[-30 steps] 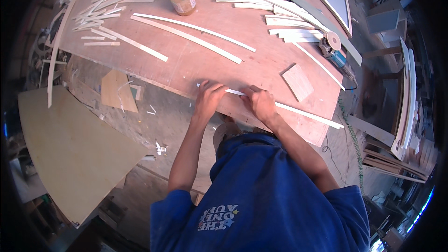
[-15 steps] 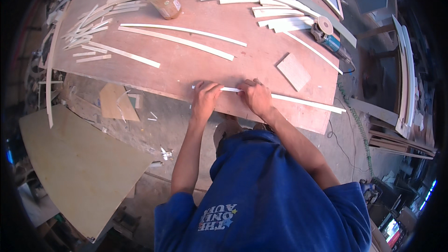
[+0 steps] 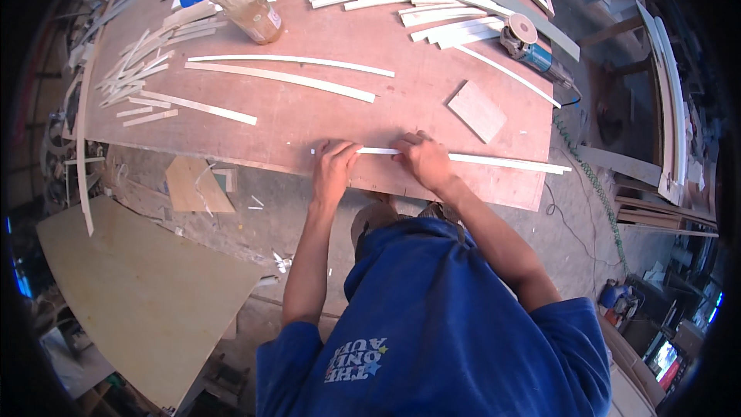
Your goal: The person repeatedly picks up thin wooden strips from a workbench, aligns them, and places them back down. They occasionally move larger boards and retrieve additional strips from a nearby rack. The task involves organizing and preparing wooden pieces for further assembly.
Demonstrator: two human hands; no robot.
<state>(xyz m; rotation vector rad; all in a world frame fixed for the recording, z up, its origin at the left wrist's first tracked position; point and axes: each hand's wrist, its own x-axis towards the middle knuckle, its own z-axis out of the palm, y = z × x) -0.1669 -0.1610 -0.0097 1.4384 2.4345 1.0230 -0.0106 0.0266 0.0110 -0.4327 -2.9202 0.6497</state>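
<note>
A thin white strip (image 3: 502, 161) lies along the near edge of the worktable (image 3: 285, 120), its right end jutting past the table's right edge. That end looks doubled, as if two strips lie together. My left hand (image 3: 333, 172) has its fingers curled down over the left part of the strip. A short way to the right, my right hand (image 3: 424, 162) pinches the same strip, fingers bent and thumb toward the left hand. A short bare stretch of strip shows between them. The strip's left end is hidden under my left hand, and a tiny white offcut (image 3: 312, 151) lies beside it.
A rectangular wood block (image 3: 477, 111) lies beyond my right hand. An angle grinder (image 3: 532, 50) rests at the far right, near stacked white strips (image 3: 455, 27). Two long strips (image 3: 282, 82), a heap of offcuts (image 3: 139, 77) and a brown-filled container (image 3: 258, 19) occupy the table's far and left parts.
The view has shifted a little. My left hand's fingers are slightly less bunched, and both hands stay at the white strip. The strip's right end appears marginally farther past the table edge.
</note>
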